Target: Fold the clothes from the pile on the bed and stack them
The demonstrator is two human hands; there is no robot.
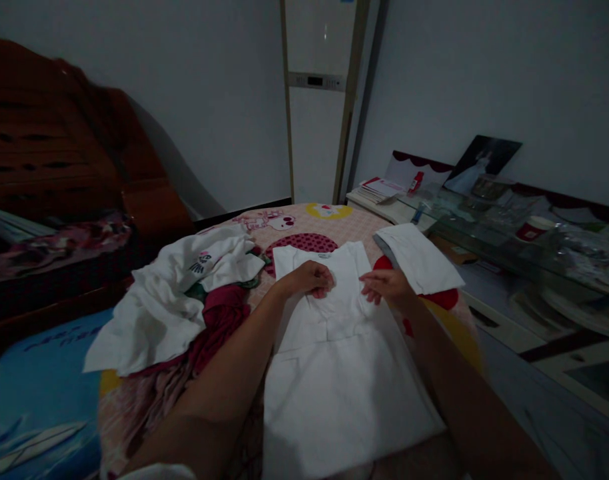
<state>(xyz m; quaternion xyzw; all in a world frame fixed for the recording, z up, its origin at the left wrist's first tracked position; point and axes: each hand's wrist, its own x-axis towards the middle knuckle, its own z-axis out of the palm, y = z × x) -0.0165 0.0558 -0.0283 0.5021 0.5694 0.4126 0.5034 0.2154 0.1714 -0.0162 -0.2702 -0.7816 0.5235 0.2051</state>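
A white dress (342, 380) lies spread out in front of me, its neckline at the far end and a seam across the waist. Over the left part of its chest is my left hand (314, 279), fingers curled in; whether cloth is between them I cannot make out. My right hand (384, 288) is closed at the dress's right edge near the shoulder, its fingertips pinched on the fabric. To the left, a crumpled white shirt (159, 303) with a dark print rests on dark red clothing (224, 317).
A pink patterned cloth (354, 223) covers the round table. A folded white garment (419, 257) lies at its right. Beyond stands a glass-topped cabinet (464, 220) with a paper cup (533, 229). A wooden bench (49, 133) is on the left, a tall air conditioner (317, 133) behind.
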